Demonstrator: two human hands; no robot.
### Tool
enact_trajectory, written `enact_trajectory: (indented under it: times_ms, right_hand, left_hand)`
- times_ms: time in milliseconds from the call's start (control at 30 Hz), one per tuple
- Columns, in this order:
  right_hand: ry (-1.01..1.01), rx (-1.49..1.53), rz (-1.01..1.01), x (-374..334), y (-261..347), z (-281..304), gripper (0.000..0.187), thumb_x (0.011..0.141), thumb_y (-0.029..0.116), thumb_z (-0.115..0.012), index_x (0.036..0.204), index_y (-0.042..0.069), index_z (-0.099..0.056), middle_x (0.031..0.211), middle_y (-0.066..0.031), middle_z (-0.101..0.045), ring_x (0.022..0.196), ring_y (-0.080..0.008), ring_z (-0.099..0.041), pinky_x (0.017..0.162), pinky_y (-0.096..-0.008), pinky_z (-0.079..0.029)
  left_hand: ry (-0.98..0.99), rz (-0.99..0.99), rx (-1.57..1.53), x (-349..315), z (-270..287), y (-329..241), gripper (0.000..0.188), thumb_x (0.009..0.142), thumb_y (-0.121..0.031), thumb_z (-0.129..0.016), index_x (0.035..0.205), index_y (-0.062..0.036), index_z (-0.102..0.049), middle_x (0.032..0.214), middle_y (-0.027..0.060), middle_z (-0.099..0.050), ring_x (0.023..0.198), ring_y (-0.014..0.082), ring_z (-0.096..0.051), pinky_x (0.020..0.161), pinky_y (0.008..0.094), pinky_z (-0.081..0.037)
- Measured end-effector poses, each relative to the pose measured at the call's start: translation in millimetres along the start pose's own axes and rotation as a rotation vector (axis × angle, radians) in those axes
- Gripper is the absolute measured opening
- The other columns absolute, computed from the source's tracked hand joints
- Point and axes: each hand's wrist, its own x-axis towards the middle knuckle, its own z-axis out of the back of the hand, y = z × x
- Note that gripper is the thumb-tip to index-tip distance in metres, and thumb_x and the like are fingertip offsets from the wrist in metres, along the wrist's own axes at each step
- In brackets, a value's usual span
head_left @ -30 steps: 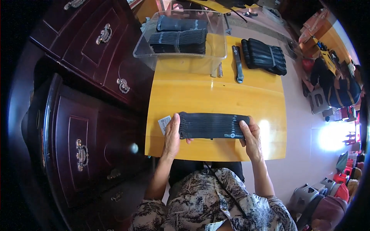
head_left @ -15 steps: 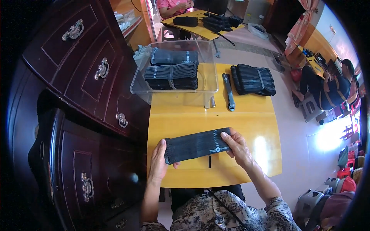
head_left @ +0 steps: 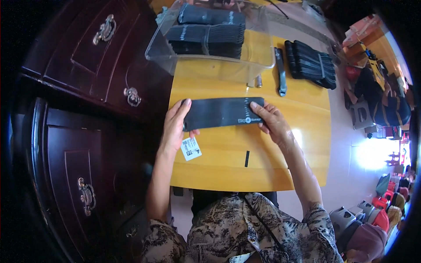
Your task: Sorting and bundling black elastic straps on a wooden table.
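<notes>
A flat stack of black straps [head_left: 219,113] is held nearly level above the yellow table by both of my hands. My left hand [head_left: 176,125] closes on its left end, thumb on top and fingers beneath. On the right end, where pale print shows, my right hand [head_left: 272,117] presses with the thumb on the face and the fingers behind. A white printed label [head_left: 191,149] shows just below my left fingers; whether it lies on the table or hangs from the stack I cannot tell. Nearer me, a short black strip [head_left: 247,158] lies on the yellow table [head_left: 219,171].
At the back left stands a clear plastic bin [head_left: 256,48] with banded bundles of black straps [head_left: 208,37]. A single dark strap [head_left: 280,72] and another banded bundle [head_left: 310,63] lie to its right. Dark wooden drawers [head_left: 74,166] border the left side. Other people sit at far right.
The view has tipped downward, so the table things appear higher. The strap stack has turned from slanted to nearly level, still in both hands. The white label has come into sight.
</notes>
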Motion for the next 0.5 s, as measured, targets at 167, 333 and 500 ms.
enact_trajectory:
  times_ms: [167,333,500]
  right_hand:
    - [-0.026,-0.187,0.029,18.2,-2.7,-1.8,0.032,0.095,0.041,-0.057,0.094,0.010,-0.063,0.059,0.0034,-0.055,0.042,-0.0038,-0.050,0.038,-0.0173,-0.034]
    - [-0.038,-0.216,0.015,22.3,-4.2,-0.5,0.029,0.095,0.039,-0.057,0.099,0.010,-0.062,0.062,0.0030,-0.057,0.045,-0.0046,-0.053,0.040,-0.0171,-0.037]
    - [-0.020,-0.162,-0.001,30.8,-18.8,5.8,0.023,0.095,0.032,-0.060,0.090,0.010,-0.058,0.064,0.0040,-0.059,0.046,-0.0043,-0.056,0.041,-0.0155,-0.038]
  left_hand:
    - [0.188,-0.070,0.052,31.1,31.1,-1.9,0.043,0.099,-0.044,-0.047,0.106,-0.0030,-0.058,0.082,0.0058,-0.066,0.055,0.0167,-0.063,0.044,0.0268,-0.049]
    - [0.141,-0.111,0.162,44.3,38.4,-2.0,0.031,0.096,-0.026,-0.058,0.115,-0.0014,-0.057,0.088,0.0066,-0.067,0.063,0.0162,-0.065,0.061,0.0239,-0.053]
    - [0.146,-0.134,0.249,55.0,49.0,7.9,0.027,0.095,-0.021,-0.059,0.113,-0.0009,-0.058,0.091,0.0085,-0.068,0.063,0.0166,-0.065,0.056,0.0241,-0.053]
